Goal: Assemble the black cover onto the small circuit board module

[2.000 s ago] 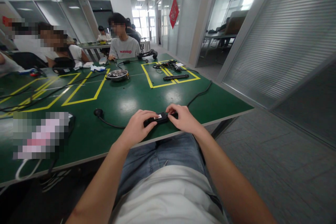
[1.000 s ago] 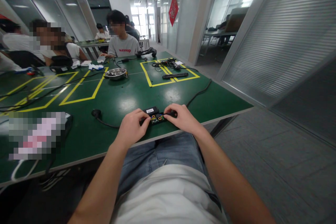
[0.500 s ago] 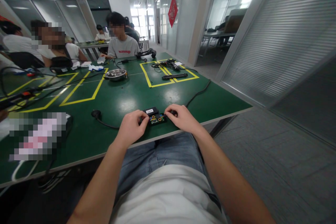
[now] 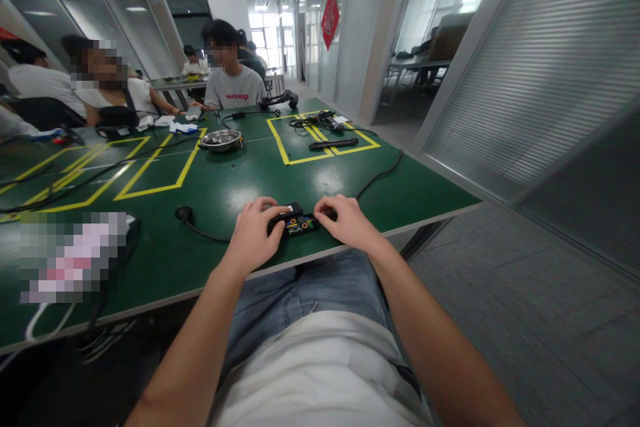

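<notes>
An opened black power adapter case (image 4: 301,225), its circuit board with copper coils showing, lies near the table's front edge. The black case cover (image 4: 294,207) with a white label rests just behind it. My left hand (image 4: 256,230) is at the left end, fingers apart, the index finger reaching over the cover and the thumb by the case. At the right end, my right hand (image 4: 345,220) has thumb and fingertips pinched together; what is between them is too small to tell. A black cable (image 4: 380,177) emerges behind this hand. On the left a power plug (image 4: 184,214) ends another cable.
A steel bowl (image 4: 221,140) stands further back. Yellow tape rectangles (image 4: 287,150) hold a black bar (image 4: 333,145) and tangled cables (image 4: 320,121). A blurred-out pink-white item (image 4: 80,257) lies at left. Several people sit around, one across the table in a printed shirt (image 4: 235,88).
My left hand has opened from its pinch at the case's left end, its index finger now stretched over the cover. The right hand has shifted only slightly. At left, a co-worker's dark tool has left view.
</notes>
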The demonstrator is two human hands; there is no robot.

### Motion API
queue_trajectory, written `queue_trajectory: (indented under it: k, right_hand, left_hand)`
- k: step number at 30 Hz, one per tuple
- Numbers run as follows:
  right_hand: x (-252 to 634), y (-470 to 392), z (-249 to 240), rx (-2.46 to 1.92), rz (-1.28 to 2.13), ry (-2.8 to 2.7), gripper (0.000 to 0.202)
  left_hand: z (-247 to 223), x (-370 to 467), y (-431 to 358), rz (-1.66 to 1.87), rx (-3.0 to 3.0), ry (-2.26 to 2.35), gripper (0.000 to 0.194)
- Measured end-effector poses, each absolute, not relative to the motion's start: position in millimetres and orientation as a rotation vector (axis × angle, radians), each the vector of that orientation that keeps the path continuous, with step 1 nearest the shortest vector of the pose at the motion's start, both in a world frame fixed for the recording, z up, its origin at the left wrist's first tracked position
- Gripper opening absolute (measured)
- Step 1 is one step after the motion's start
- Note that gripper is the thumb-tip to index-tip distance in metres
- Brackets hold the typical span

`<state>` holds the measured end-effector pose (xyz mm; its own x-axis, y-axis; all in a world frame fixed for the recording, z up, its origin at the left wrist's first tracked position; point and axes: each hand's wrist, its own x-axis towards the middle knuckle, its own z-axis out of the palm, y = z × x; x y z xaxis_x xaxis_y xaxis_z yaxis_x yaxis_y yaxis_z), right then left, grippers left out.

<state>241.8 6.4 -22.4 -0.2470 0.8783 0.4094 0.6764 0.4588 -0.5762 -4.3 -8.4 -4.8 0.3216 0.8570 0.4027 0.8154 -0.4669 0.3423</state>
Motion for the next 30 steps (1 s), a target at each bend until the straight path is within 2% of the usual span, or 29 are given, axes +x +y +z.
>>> queue_trajectory:
  k: [4,9,14,18,22,30]
  right_hand:
    - [243.0,6.4,-24.0,-1.287,0.367,-2.013,0.011]
    - [246.5,6.7,-26.8,-1.219,0.370,-2.027,0.020]
    - [247.1,8.9,-29.8,-1.128,0.453,-1.975,0.022]
    - [246.3,10.1,-30.9,-1.112,0.499,-1.945,0.022]
    - [246.4,9.6,-30.2,-1.119,0.513,-1.944,0.023]
    - [247.1,8.6,-29.6,-1.120,0.512,-1.947,0.020]
  left_hand:
    - [-10.4,-5.5,1.6,0.814,2.369,1.710,0.034]
    - [-6.5,-8.7,3.2,0.900,2.200,1.810,0.023]
    - [-2.3,-7.5,-8.8,1.147,2.373,1.396,0.026]
    - [-5.9,-7.4,-10.0,0.973,2.507,1.149,0.028]
    - [-9.1,-8.3,-6.2,0.877,2.537,1.147,0.028]
    - [-3.4,-4.5,-9.6,0.977,2.473,1.277,0.022]
